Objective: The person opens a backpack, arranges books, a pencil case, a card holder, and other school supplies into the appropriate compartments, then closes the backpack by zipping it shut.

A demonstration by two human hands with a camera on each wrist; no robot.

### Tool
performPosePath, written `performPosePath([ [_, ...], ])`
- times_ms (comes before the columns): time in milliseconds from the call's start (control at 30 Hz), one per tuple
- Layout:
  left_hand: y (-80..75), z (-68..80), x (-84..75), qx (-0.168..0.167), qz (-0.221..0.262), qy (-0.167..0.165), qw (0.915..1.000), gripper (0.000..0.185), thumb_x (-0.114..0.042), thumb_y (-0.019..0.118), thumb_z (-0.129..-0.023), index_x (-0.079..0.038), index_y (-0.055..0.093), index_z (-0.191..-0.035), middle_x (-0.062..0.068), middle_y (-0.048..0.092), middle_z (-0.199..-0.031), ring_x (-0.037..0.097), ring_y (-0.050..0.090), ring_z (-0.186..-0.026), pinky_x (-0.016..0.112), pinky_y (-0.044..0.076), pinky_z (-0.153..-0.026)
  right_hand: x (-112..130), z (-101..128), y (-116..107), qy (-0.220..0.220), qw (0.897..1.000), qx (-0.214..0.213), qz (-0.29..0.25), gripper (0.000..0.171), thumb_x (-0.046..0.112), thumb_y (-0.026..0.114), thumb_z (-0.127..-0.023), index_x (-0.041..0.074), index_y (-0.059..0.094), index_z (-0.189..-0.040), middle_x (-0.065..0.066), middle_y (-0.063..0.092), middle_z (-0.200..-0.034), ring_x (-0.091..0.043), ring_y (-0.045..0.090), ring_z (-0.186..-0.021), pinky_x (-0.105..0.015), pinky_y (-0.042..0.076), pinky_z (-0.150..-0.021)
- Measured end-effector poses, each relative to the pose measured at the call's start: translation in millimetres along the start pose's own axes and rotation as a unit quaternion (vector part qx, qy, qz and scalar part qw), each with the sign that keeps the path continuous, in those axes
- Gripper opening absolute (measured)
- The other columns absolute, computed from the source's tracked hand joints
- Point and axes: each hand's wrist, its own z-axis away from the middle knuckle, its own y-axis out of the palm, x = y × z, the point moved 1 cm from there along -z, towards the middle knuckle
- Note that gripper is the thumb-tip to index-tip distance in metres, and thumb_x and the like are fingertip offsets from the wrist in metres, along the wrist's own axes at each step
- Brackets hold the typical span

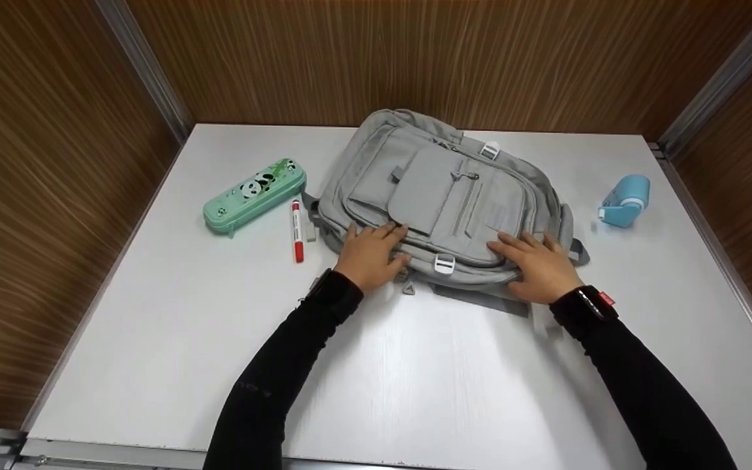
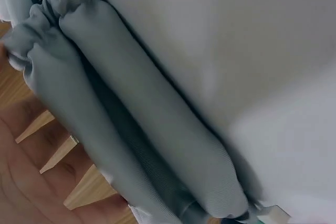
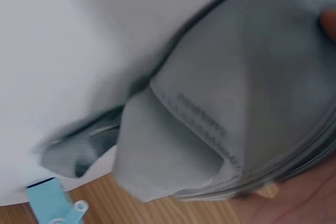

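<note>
On the white surface (image 1: 415,378), the head view shows a grey fabric backpack (image 1: 441,196) lying flat in the middle. The left hand (image 1: 371,253) and right hand (image 1: 536,266) rest on its near edge, each grip released with fingers spread flat. A mint-green panda pencil case (image 1: 253,194), a red marker pen (image 1: 297,230) and a pale blue bottle (image 1: 625,200) lie beside it. Both wrist views show grey fabric folds against open palms.
</note>
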Motion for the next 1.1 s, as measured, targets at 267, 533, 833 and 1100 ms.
performPosePath([
  [267,2.9,2.1,-6.5,-0.01,-0.008,0.005,0.9999,0.062,-0.057,0.043,-0.098,-0.027,0.037,-0.151,0.003,0.043,-0.154,0.031,0.043,-0.139,0.062,0.019,-0.118,0.3,0.3,-2.4,0.03,0.999,0.016,-0.006,0.075,0.011,0.067,-0.076,0.012,0.043,-0.147,-0.021,0.038,-0.154,-0.053,0.028,-0.141,-0.068,0.007,-0.116],
  [533,3.2,5.3,-12.0,-0.037,0.007,-0.003,0.9993,0.061,-0.054,0.046,-0.098,-0.023,0.038,-0.151,0.006,0.045,-0.152,0.032,0.045,-0.137,0.059,0.023,-0.118,41.7,5.2,-14.6,-0.04,0.998,-0.054,0.001,0.052,0.029,0.075,-0.082,0.008,0.062,-0.128,-0.02,0.062,-0.128,-0.045,0.054,-0.122,-0.062,0.04,-0.102],
  [833,6.3,15.8,-25.4,-0.165,0.005,0.029,0.9858,0.037,-0.038,0.058,-0.094,-0.01,0.068,-0.117,0.011,0.064,-0.123,0.031,0.062,-0.112,0.044,0.047,-0.101,102.4,-6.2,17.4,-0.146,0.979,-0.135,0.047,0.021,0.029,0.078,-0.079,0.011,0.066,-0.076,-0.001,0.064,-0.07,-0.022,0.063,-0.06,-0.038,0.048,-0.049],
  [1100,14.9,19.5,-29.4,-0.196,-0.008,0.041,0.9798,0.026,-0.033,0.063,-0.092,-0.01,0.07,-0.102,0.009,0.065,-0.106,0.029,0.063,-0.097,0.042,0.05,-0.092,130.2,-23.2,47.0,-0.053,0.98,-0.163,0.098,0.05,0.049,0.076,-0.078,0.01,0.055,-0.054,-0.003,0.055,-0.05,-0.025,0.053,-0.043,-0.042,0.041,-0.039],
])
